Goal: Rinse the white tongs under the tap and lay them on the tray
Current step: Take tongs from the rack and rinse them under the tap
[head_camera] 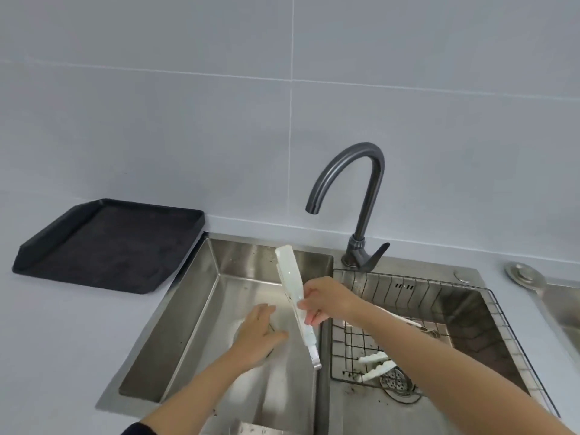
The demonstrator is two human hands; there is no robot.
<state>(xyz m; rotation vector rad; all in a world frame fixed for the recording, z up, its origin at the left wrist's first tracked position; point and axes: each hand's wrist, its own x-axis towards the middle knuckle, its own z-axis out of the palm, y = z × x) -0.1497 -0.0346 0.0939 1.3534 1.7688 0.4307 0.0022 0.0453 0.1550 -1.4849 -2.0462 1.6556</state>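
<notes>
My right hand (326,301) grips the white tongs (290,271) around their middle, above the left sink basin (194,302). The tongs tilt, their broad end up toward the wall and their metal end down. The dark tap (354,171) arches over the basin, its spout above the tongs; no water stream shows. My left hand (257,331) hovers flat and open over the basin floor, just left of the tongs, holding nothing. The black tray (62,233) lies on the counter to the left of the sink.
A wire basket (496,309) sits in the right basin with another pair of white tongs (376,365) inside, near a drain strainer (398,384). A round metal fitting (522,274) is on the counter at the right. A tiled wall stands behind.
</notes>
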